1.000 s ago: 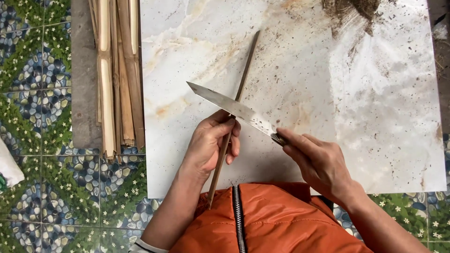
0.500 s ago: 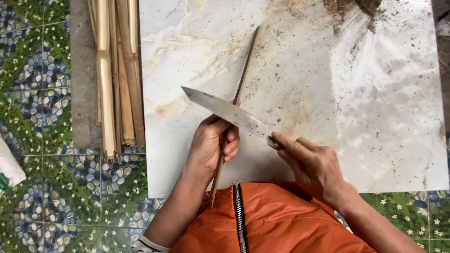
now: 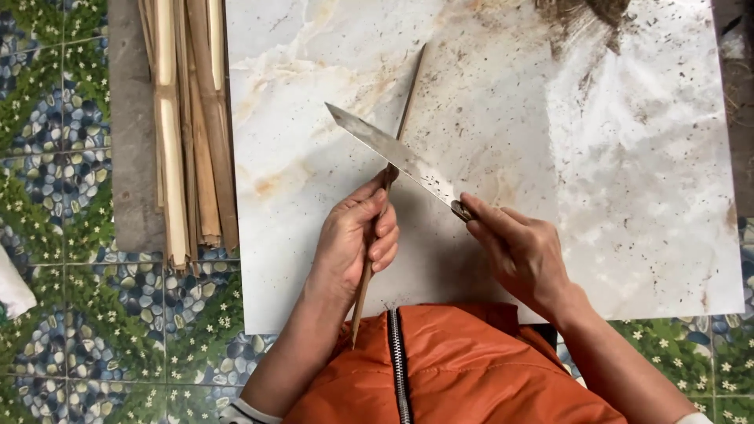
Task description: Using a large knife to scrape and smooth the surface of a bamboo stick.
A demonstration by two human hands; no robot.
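My left hand (image 3: pixel 355 235) grips a long thin bamboo stick (image 3: pixel 408 100) that runs from my lap up across a white marble-patterned tile (image 3: pixel 314 94). My right hand (image 3: pixel 522 251) holds a long steel knife (image 3: pixel 393 149) by its handle. The blade lies slantwise across the stick, just above my left fingers, with its tip pointing up and left. Both hands sit near the tile's front edge, above my orange zipped jacket (image 3: pixel 448 369).
A bundle of split bamboo strips (image 3: pixel 188 126) lies on the floor left of the tile. Brown shavings and dust (image 3: pixel 585 20) are scattered over the tile's upper right. Patterned green and blue floor tiles (image 3: pixel 55 157) surround the slab. A white object (image 3: pixel 12 286) shows at the left edge.
The knife has slid slightly up along the stick, away from me, with my right hand following. My left hand keeps its grip on the stick.
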